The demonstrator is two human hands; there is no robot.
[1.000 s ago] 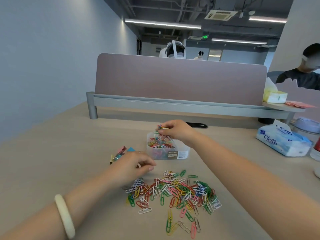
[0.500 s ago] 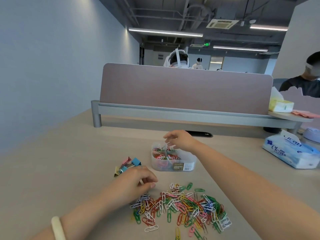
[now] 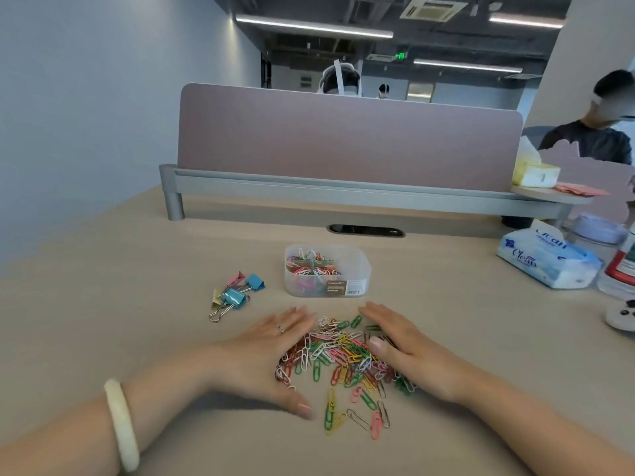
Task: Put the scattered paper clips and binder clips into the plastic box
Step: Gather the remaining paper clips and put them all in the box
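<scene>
A heap of coloured paper clips [image 3: 340, 359] lies on the desk close to me. My left hand [image 3: 264, 355] rests flat against the heap's left side, fingers together and extended. My right hand [image 3: 402, 348] lies flat against its right side, covering some clips. Neither hand holds anything. Behind the heap stands the clear plastic box [image 3: 357, 273], with paper clips piled in its left half. Several pastel binder clips [image 3: 237, 293] lie in a small cluster left of the box.
A tissue pack [image 3: 546, 261] and jars stand at the right edge of the desk. A pink partition [image 3: 343, 142] on a grey rail closes the far side, with a cable slot [image 3: 366, 231] before it. People sit beyond it.
My right hand has come back from above the box, where it let go of clips, down to the heap's right side. My left hand has opened from a pinch and lies flat on the left side.
</scene>
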